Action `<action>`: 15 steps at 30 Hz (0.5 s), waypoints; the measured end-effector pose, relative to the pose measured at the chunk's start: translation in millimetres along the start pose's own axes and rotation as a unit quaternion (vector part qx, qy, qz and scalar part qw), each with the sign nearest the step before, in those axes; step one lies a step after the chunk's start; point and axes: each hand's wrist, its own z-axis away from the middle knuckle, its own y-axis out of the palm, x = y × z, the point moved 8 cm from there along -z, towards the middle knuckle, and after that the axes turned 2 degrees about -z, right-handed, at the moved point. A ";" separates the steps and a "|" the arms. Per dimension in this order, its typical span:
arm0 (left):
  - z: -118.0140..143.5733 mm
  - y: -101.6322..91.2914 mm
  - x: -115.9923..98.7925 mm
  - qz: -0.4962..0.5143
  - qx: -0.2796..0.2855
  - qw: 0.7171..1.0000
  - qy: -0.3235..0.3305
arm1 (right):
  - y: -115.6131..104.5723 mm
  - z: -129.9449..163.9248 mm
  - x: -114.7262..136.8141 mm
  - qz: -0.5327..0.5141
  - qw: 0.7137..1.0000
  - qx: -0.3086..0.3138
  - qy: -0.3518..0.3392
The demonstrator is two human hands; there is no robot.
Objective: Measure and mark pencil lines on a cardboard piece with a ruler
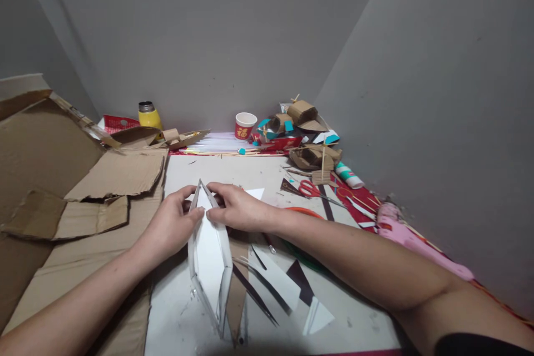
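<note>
A long white paper boat hull (208,261), pointed at both ends with low upright sides, lies between my hands above the white board (171,317). My left hand (177,219) grips its left wall near the far tip, thumb inside and fingers outside. On the opposite wall my right hand (237,208) pinches in the same way, its thumb close to the left thumb. Beside the hull are cut scraps of white card (277,278), dark strips (254,295) and a brown cardboard strip (238,295).
Large cardboard sheets (117,172) cover the left side. At the back stand a yellow bottle (150,117), a red and white paper cup (245,125) and several cardboard boat models (302,114). Red-handled scissors (309,189) and a pink glue gun (413,239) lie right.
</note>
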 end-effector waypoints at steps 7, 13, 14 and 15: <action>-9.2 -23.0 8.2 0.038 -0.069 0.997 -0.003 | 2.0 4.2 -1.4 -0.100 0.993 0.018 0.052; -13.8 -41.1 14.1 0.053 -0.136 0.989 0.013 | 10.7 8.0 -4.1 -0.131 0.986 0.050 0.089; -13.8 -41.5 14.1 0.056 -0.139 0.989 0.017 | 11.4 7.8 -4.4 -0.130 0.987 0.051 0.085; -13.5 -41.6 13.9 0.059 -0.140 0.988 0.021 | 11.8 7.4 -4.3 -0.126 0.988 0.051 0.078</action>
